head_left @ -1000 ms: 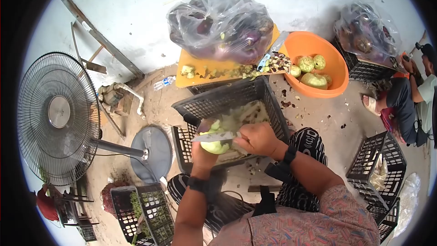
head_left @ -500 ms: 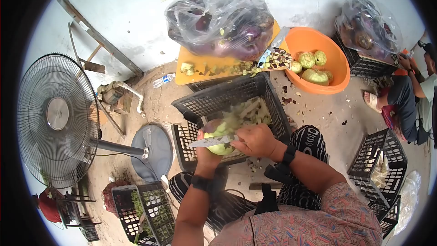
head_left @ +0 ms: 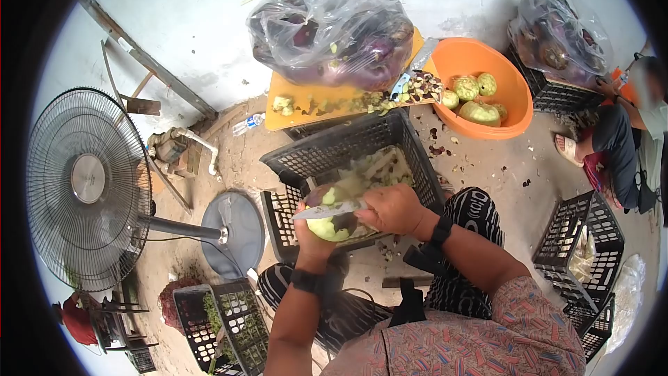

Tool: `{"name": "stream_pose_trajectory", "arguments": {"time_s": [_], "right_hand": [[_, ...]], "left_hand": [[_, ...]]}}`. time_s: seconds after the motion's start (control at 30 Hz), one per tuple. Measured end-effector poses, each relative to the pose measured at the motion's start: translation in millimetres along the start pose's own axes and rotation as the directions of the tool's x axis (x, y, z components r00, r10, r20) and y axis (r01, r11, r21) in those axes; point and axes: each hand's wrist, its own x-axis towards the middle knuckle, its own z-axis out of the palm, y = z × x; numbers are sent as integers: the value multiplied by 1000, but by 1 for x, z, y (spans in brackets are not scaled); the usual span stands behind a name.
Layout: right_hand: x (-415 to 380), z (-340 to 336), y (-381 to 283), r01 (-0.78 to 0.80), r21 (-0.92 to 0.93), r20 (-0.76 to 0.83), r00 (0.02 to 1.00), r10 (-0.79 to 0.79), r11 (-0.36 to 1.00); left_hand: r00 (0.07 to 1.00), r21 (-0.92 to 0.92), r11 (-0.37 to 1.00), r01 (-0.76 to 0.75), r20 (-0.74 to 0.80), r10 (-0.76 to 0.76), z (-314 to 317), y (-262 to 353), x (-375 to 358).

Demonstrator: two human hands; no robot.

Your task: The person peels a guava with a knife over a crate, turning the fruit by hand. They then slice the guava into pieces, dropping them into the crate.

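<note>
The left hand has its fingers wrapped round a purple eggplant above the crate, and the right hand has its fingers closed on a knife, blade across the eggplant; pale green flesh shows beside dark skin, so the peel looks only partly off

Basin open abv; bag blocks board.

left hand cupped | right hand curled in grip | both forearms angled inward
</note>
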Motion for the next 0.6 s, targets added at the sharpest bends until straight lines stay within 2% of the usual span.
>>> {"name": "stream_pose_trajectory", "arguments": {"time_s": [0.07, 0.1, 0.13, 0.2, 0.23, 0.3, 0.33, 0.4, 0.43, 0.47, 0.5, 0.6], "right_hand": [[0, 1, 3, -92, -8, 8, 996, 92, 996], [2, 0, 7, -92, -10, 7, 996, 93, 996], [3, -2, 12, -148, -37, 31, 988, 149, 988], [2, -3, 14, -203, -65, 51, 977, 206, 977], [1, -2, 14, -192, -39, 37, 980, 193, 981], [2, 0, 9, -168, -7, 33, 985, 168, 986], [1, -1, 4, -133, 47, 22, 991, 132, 990], [2, -3, -3, -97, 97, 8, 995, 97, 991], [3, -2, -7, -18, 114, -16, 1000, 20, 993], [4, -2, -9, 59, 130, -42, 998, -54, 990], [4, -1, -10, 57, 130, -45, 998, -51, 990], [4, 2, -12, 72, 134, -34, 997, -68, 988]], "left_hand": [[993, 63, 997, -55, 109, 48, -8, 3, -2], [996, 25, 999, -32, 86, 29, -2, 6, -9], [972, -13, 999, -37, 233, 39, 11, 10, -15], [995, 18, 997, -75, 68, 74, -1, 10, -17], [995, 11, 997, -81, 65, 80, -3, 9, -17], [992, -70, 991, -111, -65, 106, -4, 7, -13], [992, 75, 989, -128, 11, 127, -2, 7, -11], [994, -16, 996, -92, 51, 92, -14, 9, -6], [994, -15, 996, -91, 52, 92, -13, 9, -6], [992, -57, 996, -72, 100, 77, -12, 8, -7], [987, -98, 994, -50, 148, 64, -6, 8, -7], [996, -57, 997, -51, 67, 55, -8, 5, -7]]}}
